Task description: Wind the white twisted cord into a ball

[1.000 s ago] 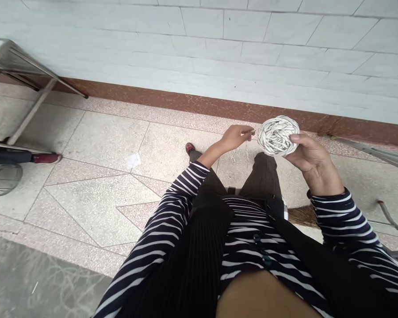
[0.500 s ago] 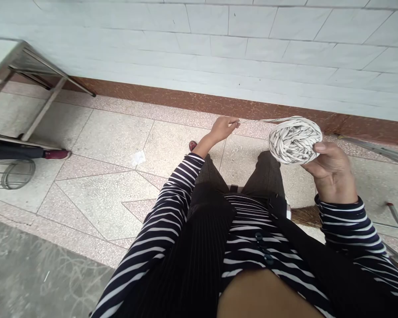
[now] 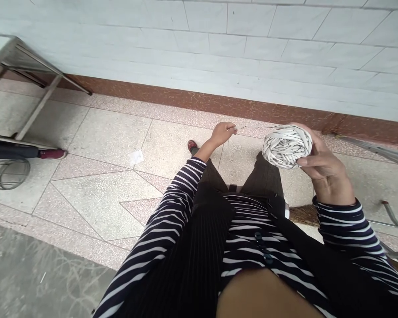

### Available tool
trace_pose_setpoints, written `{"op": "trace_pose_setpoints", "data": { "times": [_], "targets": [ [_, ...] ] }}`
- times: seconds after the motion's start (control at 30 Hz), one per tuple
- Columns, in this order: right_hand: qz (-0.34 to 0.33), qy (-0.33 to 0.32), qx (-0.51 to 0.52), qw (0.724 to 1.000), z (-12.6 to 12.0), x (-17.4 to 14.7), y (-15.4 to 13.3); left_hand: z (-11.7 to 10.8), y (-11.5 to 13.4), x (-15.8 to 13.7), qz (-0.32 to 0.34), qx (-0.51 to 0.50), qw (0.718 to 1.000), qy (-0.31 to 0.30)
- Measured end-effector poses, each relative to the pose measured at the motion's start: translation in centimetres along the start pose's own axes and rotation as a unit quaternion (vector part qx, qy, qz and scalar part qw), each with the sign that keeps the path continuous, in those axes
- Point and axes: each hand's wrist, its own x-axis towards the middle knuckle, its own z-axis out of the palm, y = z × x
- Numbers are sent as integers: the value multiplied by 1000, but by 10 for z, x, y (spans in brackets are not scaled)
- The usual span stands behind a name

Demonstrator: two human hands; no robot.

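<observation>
A thick ball of white yarn with dark flecks [image 3: 285, 148] is gripped in my right hand [image 3: 328, 165], the thumb on its near side and the fingers behind it. From the ball's top a thin strand of yarn [image 3: 257, 127] stretches left to my left hand [image 3: 223, 134]. Thumb and fingertips of that hand are pinched on the strand. Below the left hand, loose pale yarn [image 3: 235, 151] shows against the floor between my legs.
At the left stands a metal-legged table [image 3: 40, 106], with another person's red shoe [image 3: 53, 153] and a wire rack [image 3: 11, 174] below it. White paper [image 3: 136, 157] lies on the floor. Straw bristles [image 3: 303, 215] and metal legs [image 3: 391, 214] are on my right, a tiled wall [image 3: 205, 57] ahead.
My right hand has shifted slightly left with the yarn ball, and its fingers now reach around the ball's far side. My left hand is slightly lower, still pinching the strand.
</observation>
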Motion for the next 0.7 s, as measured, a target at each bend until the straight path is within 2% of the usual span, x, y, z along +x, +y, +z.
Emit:
{"op": "trace_pose_setpoints", "data": {
  "times": [0.17, 0.27, 0.33, 0.43, 0.53, 0.7],
  "targets": [
    [-17, -24, -26, 999, 4, 1, 4, 1, -14, -2, -56, 26, 998, -17],
    [-10, -27, -33, 999, 5, 7, 10, 5, -13, -11, -38, 7, 998, -39],
    [5, -20, -25, 999, 5, 12, 17, 10, -3, -19, 17, -73, 993, -86],
    [30, -12, -9, 999, 3, 20, 28, 18, 24, -30, 102, -204, 961, -159],
    [48, -13, -5, 999, 3, 22, 34, 24, 48, -37, 126, -251, 948, -148],
    [69, -9, -21, 997, -4, 19, 39, 17, 63, -41, 105, -220, 963, -114]
  ]
}}
